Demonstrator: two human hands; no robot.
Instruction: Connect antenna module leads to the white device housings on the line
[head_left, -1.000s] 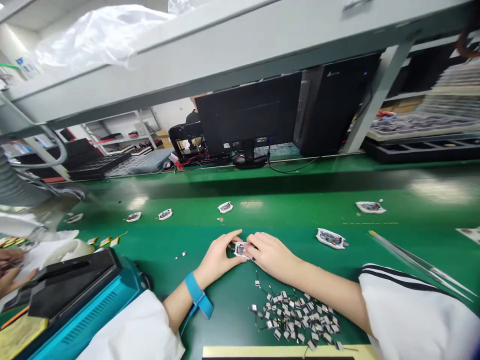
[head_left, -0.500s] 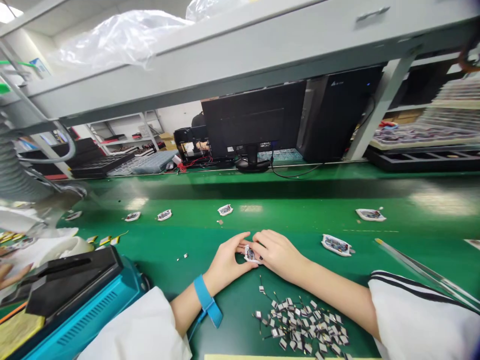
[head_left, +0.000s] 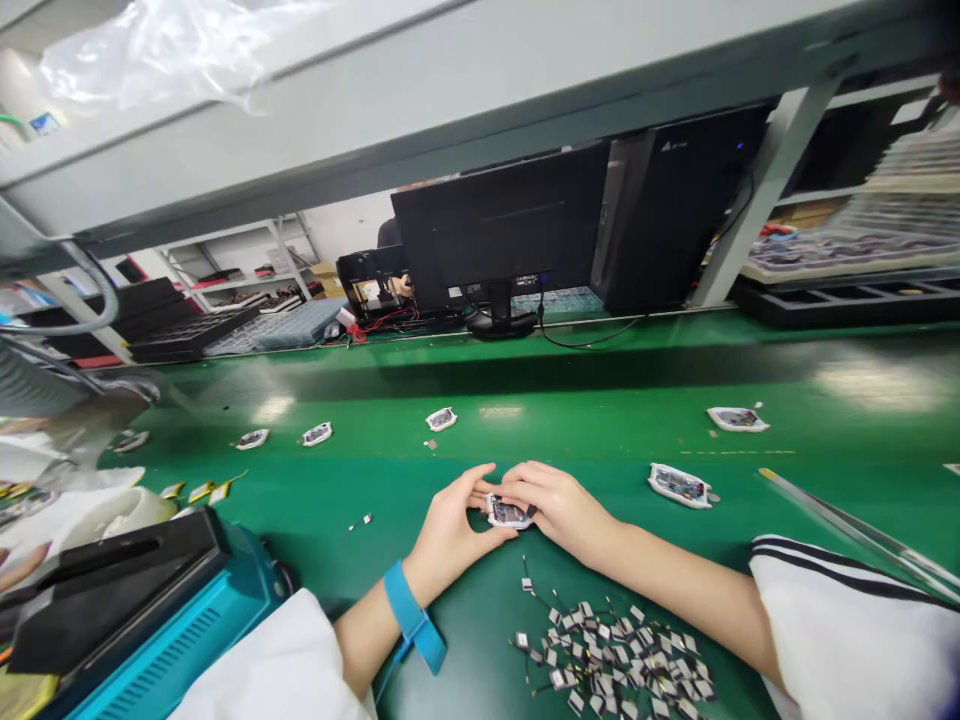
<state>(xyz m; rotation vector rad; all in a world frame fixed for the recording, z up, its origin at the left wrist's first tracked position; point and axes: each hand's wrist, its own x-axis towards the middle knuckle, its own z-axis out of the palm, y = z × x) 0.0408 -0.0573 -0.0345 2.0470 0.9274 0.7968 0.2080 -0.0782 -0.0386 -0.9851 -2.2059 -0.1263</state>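
Observation:
Between my two hands is a small white casing [head_left: 507,514] with a circuit board inside, resting low over the green bench. My left hand [head_left: 448,525], with a blue wrist strap [head_left: 409,608], curls round its left side, thumb along the near edge. My right hand [head_left: 559,508] is closed at the right end, its fingers reaching over the top. A small dark piece [head_left: 531,511] shows by the right fingertips; whether they grip it is unclear. Just in front lies a pile of small square metal-faced parts with short dark leads [head_left: 622,650].
Similar open casings [head_left: 681,486] lie spread across the green bench [head_left: 600,400]. Tweezers [head_left: 847,525] lie at right. A teal and black machine [head_left: 180,610] stands at left. Behind are a monitor [head_left: 502,230] and a black computer tower [head_left: 675,210]. Part of another person's hand [head_left: 22,565] shows at far left.
The view has shifted slightly. More of the casing's board now shows between my hands, as my right fingers have moved a little to the right. Both hands stay on it.

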